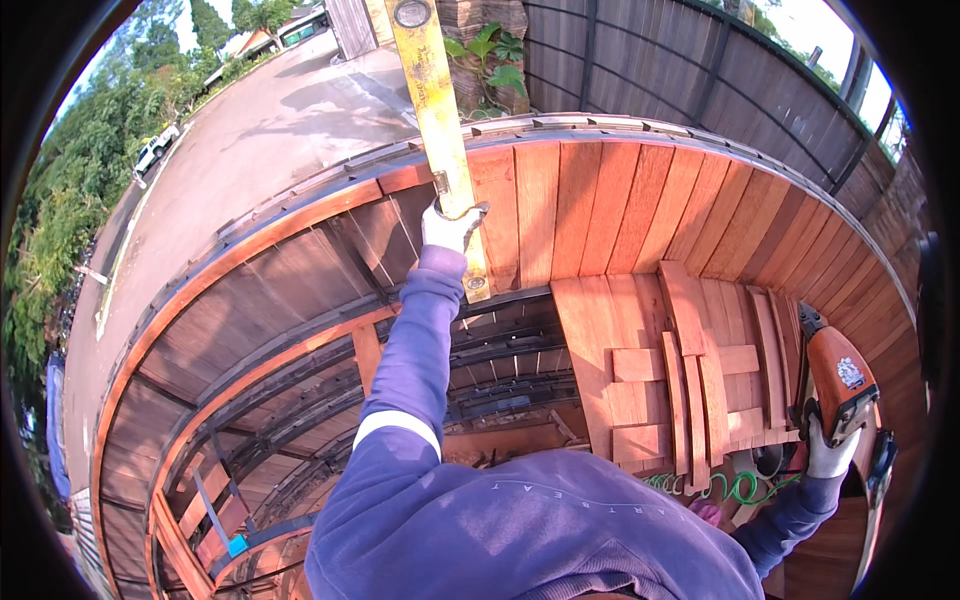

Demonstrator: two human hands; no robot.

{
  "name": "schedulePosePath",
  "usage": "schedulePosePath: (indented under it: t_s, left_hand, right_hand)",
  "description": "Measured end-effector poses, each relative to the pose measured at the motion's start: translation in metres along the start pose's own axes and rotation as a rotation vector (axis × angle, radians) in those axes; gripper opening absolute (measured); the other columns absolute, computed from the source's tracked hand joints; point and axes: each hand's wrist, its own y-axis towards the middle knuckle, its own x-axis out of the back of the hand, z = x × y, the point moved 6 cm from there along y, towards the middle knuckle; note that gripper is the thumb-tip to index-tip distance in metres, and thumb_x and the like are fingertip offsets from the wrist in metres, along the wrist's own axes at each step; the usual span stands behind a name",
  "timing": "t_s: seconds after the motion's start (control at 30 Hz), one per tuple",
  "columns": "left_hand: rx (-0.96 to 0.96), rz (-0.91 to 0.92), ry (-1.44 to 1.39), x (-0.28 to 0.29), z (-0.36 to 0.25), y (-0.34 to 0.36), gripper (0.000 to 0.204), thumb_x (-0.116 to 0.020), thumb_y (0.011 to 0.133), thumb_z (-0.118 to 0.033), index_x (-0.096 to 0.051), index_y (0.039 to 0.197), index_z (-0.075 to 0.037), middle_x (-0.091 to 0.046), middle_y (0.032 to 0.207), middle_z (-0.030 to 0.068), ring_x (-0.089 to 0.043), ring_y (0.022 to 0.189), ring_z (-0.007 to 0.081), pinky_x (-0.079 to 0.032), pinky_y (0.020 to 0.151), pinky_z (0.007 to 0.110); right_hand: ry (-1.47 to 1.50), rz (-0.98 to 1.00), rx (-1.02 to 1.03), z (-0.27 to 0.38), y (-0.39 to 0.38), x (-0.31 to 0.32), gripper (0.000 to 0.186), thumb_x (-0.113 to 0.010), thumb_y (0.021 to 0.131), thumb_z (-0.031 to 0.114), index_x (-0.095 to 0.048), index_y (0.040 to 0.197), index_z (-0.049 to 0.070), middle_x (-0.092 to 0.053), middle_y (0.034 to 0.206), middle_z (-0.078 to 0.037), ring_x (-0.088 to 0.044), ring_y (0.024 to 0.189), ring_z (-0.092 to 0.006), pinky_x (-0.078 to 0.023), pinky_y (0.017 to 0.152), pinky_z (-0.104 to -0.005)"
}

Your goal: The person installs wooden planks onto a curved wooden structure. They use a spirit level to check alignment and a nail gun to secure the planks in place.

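My left hand (450,228), in a white glove, is closed around a long yellow spirit level (437,110). The level points away from me across the curved rim, with its near end over the edge of the reddish planks (577,210). On the left, those planks meet a section where the dark frame (370,235) is uncovered. At the far right my gloved right hand (832,448) grips an orange nail gun (840,372). Its fingers are partly hidden by the tool.
Loose boards (690,370) lie stacked on wide wooden panels right of centre. A green coiled hose (742,488) lies near my right forearm. Curved metal ribs (500,345) with open gaps run below my left arm. A dark fence (660,60) stands beyond the rim; a paved drive (250,130) lies left.
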Motion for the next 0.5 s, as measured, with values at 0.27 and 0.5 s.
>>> schedulePosePath:
  t_s: [0.27, 0.5]
  left_hand:
    - [-0.011, -0.041, -0.034, 0.000, 0.000, -0.002, 0.034, -0.073, 0.074, 0.010, -0.060, 0.104, 0.006, -0.068, 0.086, 0.0124, -0.064, 0.068, 0.0145, -0.053, 0.060, 0.025]
    - [-0.041, -0.102, 0.013, 0.024, 0.027, 0.017, 0.042, -0.066, 0.074, 0.015, -0.053, 0.114, 0.011, -0.068, 0.092, 0.0193, -0.069, 0.072, 0.0222, -0.058, 0.066, 0.029]
  right_hand:
    - [-0.407, 0.164, -0.148, -0.093, -0.045, 0.045, 0.051, -0.077, 0.073, 0.011, -0.058, 0.118, -0.003, -0.065, 0.103, -0.019, -0.063, 0.093, -0.0280, -0.049, 0.084, -0.0383]
    - [-0.789, -0.033, -0.198, -0.064, -0.045, 0.154, 0.042, -0.073, 0.078, 0.014, -0.062, 0.115, 0.000, -0.069, 0.098, -0.020, -0.067, 0.093, -0.0335, -0.050, 0.082, -0.0393]
